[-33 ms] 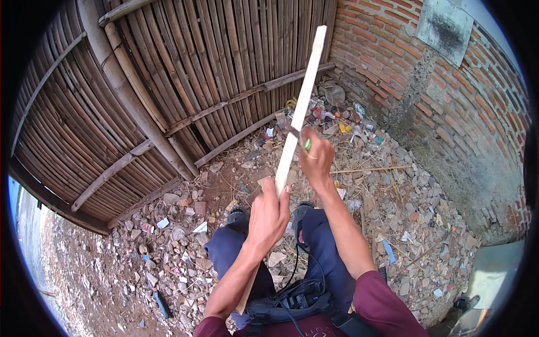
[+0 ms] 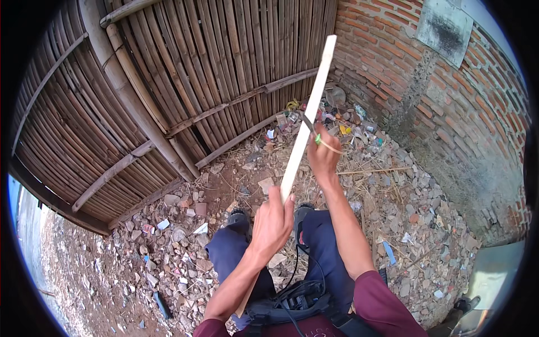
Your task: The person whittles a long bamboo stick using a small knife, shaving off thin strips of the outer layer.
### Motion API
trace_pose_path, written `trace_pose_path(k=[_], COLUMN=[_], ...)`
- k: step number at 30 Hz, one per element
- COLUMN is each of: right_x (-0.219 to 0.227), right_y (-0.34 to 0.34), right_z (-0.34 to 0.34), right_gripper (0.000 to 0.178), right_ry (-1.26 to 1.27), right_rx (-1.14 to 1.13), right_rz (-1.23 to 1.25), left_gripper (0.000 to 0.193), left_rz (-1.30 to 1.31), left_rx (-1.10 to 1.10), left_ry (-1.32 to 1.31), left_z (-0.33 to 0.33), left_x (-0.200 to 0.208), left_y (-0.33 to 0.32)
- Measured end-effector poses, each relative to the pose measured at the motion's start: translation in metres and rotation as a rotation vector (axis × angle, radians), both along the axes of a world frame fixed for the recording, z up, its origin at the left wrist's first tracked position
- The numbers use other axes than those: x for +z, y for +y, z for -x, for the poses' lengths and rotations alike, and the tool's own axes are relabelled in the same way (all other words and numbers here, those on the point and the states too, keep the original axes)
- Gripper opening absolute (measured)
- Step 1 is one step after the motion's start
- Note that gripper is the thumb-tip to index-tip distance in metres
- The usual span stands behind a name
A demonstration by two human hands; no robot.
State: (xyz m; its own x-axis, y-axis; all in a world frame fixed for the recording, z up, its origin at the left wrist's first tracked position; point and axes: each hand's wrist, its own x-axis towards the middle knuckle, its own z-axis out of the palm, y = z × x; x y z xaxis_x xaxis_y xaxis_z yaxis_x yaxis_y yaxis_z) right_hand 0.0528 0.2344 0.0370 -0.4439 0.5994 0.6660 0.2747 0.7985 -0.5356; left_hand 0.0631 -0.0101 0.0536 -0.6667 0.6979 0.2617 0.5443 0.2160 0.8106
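A long pale strip of wood or bamboo [image 2: 307,123] slants up and away from me, its far tip in front of the slatted wall. My left hand [image 2: 271,222] is closed round its lower part, and the near end shows again beneath my left forearm. In my right hand [image 2: 323,159] is a knife [image 2: 309,121] with a dark blade and a bit of green at the handle. The blade lies across the strip, at or touching its right edge. A thin tan loop [image 2: 330,147] stands out by my right fingers; I cannot tell what it is.
A slatted bamboo wall [image 2: 224,62] rises ahead and left, a brick wall [image 2: 382,50] to the right. Rubble and litter [image 2: 168,247] cover the ground. A black pouch with cables [image 2: 297,297] sits at my waist. Another person's foot [image 2: 466,304] shows at lower right.
The strip's far tip has shifted right and slightly down. My right hand and the knife have moved up along the strip, and the tan loop by my fingers now shows more clearly.
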Motion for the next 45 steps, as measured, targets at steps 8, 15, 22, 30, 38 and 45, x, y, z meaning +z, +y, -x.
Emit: trace_pose_path(k=[8,15,22,30,38,45], right_x=[0.009,0.027,0.057,0.071,-0.025,-0.265], right_y=[0.034,0.063,0.092,0.151,0.247,0.26], right_z=[-0.012,-0.009,-0.002,0.0,-0.053,-0.15], right_gripper=[0.016,0.017,0.016,0.033,0.042,0.027], right_ry=[0.137,0.138,0.187,0.254,-0.253,-0.66], right_rx=[-0.081,-0.196,-0.228,-0.345,-0.252,-0.086], right_rz=[-0.192,-0.193,-0.17,0.273,0.529,0.555], left_gripper=[0.023,0.024,0.025,0.025,0.019,0.024], left_rz=[0.078,0.154,0.162,0.219,0.19,0.025], left_rx=[-0.008,-0.005,-0.009,-0.032,0.08,0.299], left_ry=[0.076,0.17,0.16,0.149,0.101,0.305], left_z=[-0.031,-0.031,-0.036,-0.053,-0.035,0.03], left_x=[-0.013,-0.009,-0.017,-0.02,-0.014,0.008], left_y=[-0.022,-0.043,-0.068,-0.087,-0.102,-0.069])
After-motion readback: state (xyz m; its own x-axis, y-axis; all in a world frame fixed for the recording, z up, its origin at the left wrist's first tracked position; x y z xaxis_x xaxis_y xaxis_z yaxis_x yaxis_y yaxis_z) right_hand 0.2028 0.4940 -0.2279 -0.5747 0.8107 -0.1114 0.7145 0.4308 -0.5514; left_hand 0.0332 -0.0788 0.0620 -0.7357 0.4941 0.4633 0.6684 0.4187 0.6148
